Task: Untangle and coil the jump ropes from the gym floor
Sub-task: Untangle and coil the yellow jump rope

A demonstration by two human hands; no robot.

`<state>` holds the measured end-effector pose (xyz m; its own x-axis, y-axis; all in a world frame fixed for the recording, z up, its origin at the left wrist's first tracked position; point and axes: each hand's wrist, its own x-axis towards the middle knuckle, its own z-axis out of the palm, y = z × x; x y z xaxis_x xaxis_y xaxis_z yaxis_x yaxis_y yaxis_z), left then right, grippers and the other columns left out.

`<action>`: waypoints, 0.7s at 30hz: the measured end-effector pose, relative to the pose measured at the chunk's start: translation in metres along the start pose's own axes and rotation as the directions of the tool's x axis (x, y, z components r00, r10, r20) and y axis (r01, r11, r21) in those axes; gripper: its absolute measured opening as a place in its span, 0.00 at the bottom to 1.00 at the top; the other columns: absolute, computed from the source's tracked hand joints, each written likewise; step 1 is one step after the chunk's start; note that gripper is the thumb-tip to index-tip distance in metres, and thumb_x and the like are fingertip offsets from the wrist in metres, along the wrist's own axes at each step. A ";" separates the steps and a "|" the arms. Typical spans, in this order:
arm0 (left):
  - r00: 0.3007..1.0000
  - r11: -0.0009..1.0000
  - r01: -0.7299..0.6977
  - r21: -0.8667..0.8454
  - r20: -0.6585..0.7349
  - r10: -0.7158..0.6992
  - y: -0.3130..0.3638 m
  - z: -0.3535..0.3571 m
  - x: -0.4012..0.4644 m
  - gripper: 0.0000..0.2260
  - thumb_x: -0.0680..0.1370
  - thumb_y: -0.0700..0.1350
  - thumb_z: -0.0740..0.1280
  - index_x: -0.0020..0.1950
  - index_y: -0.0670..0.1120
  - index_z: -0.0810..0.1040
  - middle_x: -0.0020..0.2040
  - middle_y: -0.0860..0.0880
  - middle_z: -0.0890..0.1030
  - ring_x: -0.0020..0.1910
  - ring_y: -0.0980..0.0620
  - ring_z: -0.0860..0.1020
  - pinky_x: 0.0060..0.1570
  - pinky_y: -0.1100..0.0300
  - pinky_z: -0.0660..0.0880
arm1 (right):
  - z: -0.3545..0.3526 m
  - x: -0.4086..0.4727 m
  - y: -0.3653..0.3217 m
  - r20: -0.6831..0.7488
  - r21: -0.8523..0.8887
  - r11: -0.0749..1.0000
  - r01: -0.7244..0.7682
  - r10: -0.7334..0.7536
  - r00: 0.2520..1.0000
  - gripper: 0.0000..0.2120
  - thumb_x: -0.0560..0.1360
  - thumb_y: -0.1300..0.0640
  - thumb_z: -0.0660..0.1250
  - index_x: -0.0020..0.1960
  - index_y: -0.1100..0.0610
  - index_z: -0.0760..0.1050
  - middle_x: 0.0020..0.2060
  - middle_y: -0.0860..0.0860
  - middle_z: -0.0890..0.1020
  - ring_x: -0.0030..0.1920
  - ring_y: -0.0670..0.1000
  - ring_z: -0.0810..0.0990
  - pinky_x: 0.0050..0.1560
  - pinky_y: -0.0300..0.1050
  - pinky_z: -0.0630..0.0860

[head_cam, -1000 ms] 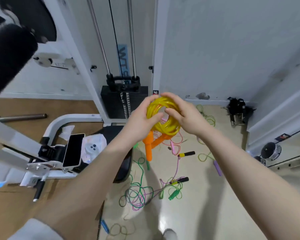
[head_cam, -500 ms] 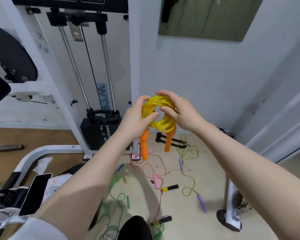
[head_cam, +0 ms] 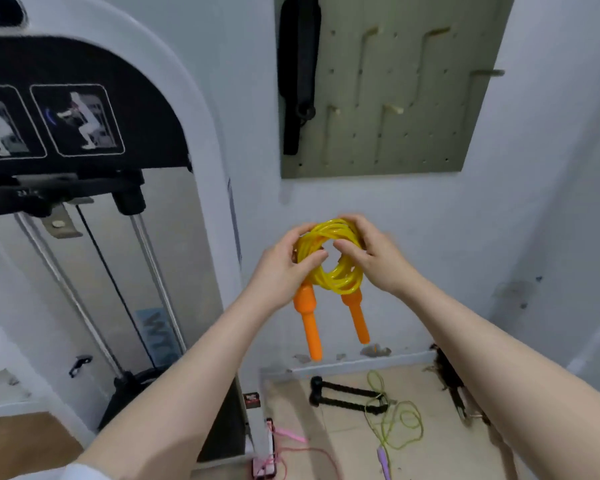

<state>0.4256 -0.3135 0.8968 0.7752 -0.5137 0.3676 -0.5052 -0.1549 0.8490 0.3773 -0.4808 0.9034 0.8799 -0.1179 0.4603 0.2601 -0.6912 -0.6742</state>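
We had both hands, left hand (head_cam: 280, 271) and right hand (head_cam: 371, 254), gripping the yellow jump rope coil (head_cam: 329, 259), so probably keep loops pinched tight.

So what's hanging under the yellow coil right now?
Two orange handles hang below the yellow coil, apart and pointing down. The left hand and right hand grip the coil's sides, covering where the left handle's top joins the rope.

White wall (head_cam: 413, 202) ahead w/ olive pegboard (head_cam: 395, 133) up top, black strap (head_cam: 297, 74) hanging at its left edge. Cable machine (head_cam: 94, 140) on the left, guide rods (head_cam: 146, 265) running down. Beige floor (head_cam: 343, 441) below, wood floor (head_cam: 21, 441) bottom-left corner.
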 end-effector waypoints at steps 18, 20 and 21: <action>0.961 0.964 -0.232 -0.133 -0.184 0.206 -0.024 0.010 0.315 0.18 0.76 0.40 0.67 0.64 0.54 0.74 0.52 0.59 0.79 0.51 0.60 0.79 0.55 0.58 0.77 | -0.073 0.274 0.082 -0.206 -0.464 0.880 0.100 -0.217 0.954 0.18 0.79 0.51 0.60 0.65 0.56 0.65 0.54 0.54 0.78 0.53 0.58 0.77 0.49 0.49 0.71; 0.942 0.961 -0.258 -0.094 -0.246 0.229 -0.024 0.018 0.342 0.18 0.78 0.41 0.65 0.67 0.52 0.72 0.53 0.59 0.78 0.53 0.60 0.77 0.57 0.60 0.75 | -0.080 0.306 0.094 -0.199 -0.478 0.867 0.142 -0.265 0.944 0.18 0.79 0.52 0.60 0.66 0.57 0.65 0.57 0.54 0.77 0.55 0.58 0.77 0.49 0.48 0.70; 0.935 0.963 -0.260 -0.065 -0.267 0.234 -0.025 0.024 0.355 0.18 0.78 0.41 0.63 0.67 0.51 0.71 0.56 0.56 0.78 0.56 0.58 0.76 0.58 0.59 0.74 | -0.082 0.320 0.103 -0.192 -0.473 0.867 0.155 -0.273 0.943 0.18 0.79 0.52 0.59 0.66 0.57 0.65 0.58 0.54 0.77 0.55 0.57 0.76 0.50 0.49 0.70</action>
<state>0.7045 -0.5118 0.9966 0.7076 -0.2912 0.6439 -0.6635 0.0396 0.7471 0.6529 -0.6484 1.0289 0.6825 -0.0591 0.7285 0.1736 -0.9551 -0.2401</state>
